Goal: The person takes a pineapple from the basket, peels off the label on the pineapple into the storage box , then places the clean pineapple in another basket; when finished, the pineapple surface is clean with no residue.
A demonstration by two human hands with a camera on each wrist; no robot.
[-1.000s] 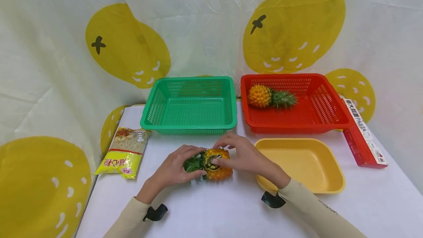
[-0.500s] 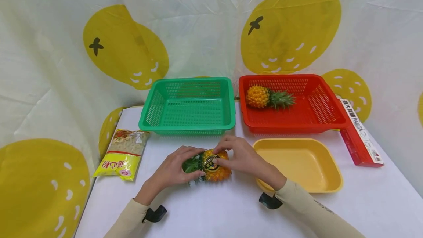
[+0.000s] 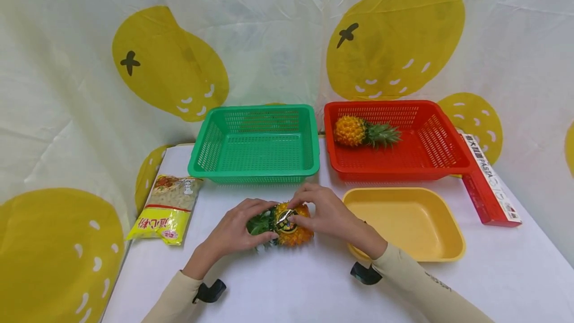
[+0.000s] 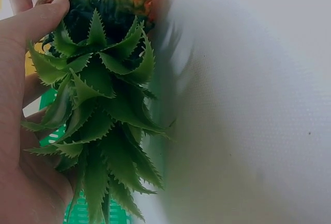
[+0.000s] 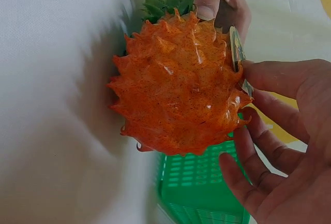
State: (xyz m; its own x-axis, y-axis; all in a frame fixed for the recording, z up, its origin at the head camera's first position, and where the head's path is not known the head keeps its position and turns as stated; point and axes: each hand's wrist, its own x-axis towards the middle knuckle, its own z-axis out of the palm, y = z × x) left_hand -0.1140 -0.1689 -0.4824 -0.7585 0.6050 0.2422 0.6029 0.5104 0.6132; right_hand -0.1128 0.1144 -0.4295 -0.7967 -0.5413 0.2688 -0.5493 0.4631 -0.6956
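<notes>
A pineapple (image 3: 299,236) lies on its side on the white table, its green crown (image 4: 98,105) pointing left. My left hand (image 3: 236,228) grips it where the crown meets the fruit, the thumb on the near side. On the upper face of the fruit is a round dark label (image 3: 285,224) with a gold rim. My right hand (image 3: 326,213) pinches this label between thumb and index finger, and part of it stands away from the skin. In the right wrist view the label (image 5: 236,50) shows edge-on, and the other fingers of that hand are bent beside the fruit.
Behind the hands stand a green basket (image 3: 257,173) and a red basket (image 3: 403,169) with another pineapple (image 3: 352,131) in it. A yellow tub (image 3: 408,223) is beside the right forearm. A pasta bag (image 3: 168,208) lies left, a red pasta box (image 3: 489,188) right.
The right thumb and index finger have shifted slightly on the label, which now looks more creased and lifted. The left hand and the pineapple stay in place; the view has shifted a little.
</notes>
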